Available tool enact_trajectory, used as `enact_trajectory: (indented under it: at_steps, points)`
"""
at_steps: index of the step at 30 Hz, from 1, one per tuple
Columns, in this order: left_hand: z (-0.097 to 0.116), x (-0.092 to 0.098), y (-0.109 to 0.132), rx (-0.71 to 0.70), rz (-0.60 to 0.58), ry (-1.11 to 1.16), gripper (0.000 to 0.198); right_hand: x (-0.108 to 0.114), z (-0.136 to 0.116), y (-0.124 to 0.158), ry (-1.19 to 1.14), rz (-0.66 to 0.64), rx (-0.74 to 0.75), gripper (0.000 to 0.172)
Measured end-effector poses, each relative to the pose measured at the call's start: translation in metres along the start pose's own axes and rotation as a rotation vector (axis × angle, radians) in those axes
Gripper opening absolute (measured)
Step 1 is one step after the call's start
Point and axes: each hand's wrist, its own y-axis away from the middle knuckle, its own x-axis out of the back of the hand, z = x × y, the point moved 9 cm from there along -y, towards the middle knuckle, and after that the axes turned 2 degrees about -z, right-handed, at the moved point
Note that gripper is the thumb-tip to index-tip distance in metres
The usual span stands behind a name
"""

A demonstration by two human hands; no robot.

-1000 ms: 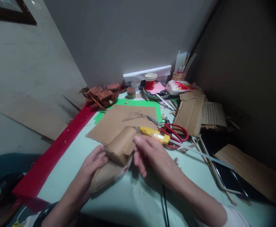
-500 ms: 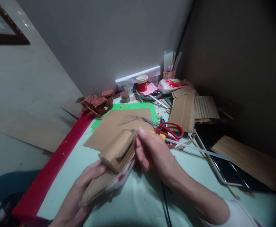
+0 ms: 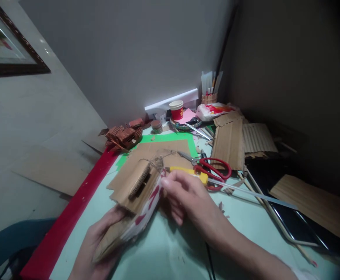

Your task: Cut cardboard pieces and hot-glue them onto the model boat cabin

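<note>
A brown cardboard model with a raised box-like part and a white side marked in dark red is tilted above the table. My left hand is wrapped round its near end. At its right side my right hand has its fingers pressed together, the thumb and index at the far end of the white side; what they pinch, if anything, is too small to name. Beyond those fingers lies a yellow glue gun with a long clear glue stick out of its back.
Red-handled scissors lie beside the glue gun. A flat cardboard sheet is behind the model. Further back are a red paper cup and a brown cardboard model. Cardboard pieces and a black tablet are at the right.
The cardboard model has turned, showing more of its white and red side. My right hand has moved down its edge, uncovering more of the glue gun. The camera view has shifted slightly.
</note>
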Motion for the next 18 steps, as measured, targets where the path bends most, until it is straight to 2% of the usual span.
enact_trajectory:
  at_steps: [3,7,9,14,18]
  points:
    - [-0.005,0.001,0.001,0.001,-0.018,-0.017,0.018,-0.004,0.003,0.002,0.063,-0.029,-0.043,0.039]
    - [-0.010,-0.007,0.004,-0.046,-0.094,0.014,0.067,-0.006,0.007,0.005,0.122,-0.029,-0.104,0.043]
    - [-0.011,-0.013,0.006,-0.068,-0.138,0.022,0.080,-0.003,0.008,0.005,0.174,0.010,-0.101,0.045]
    - [-0.013,-0.014,0.007,-0.084,-0.132,-0.039,0.081,0.002,0.007,0.002,0.282,0.054,-0.064,0.047]
    - [-0.015,-0.004,0.005,-0.111,-0.057,-0.035,0.086,0.005,0.007,0.002,0.361,0.085,-0.048,0.044]
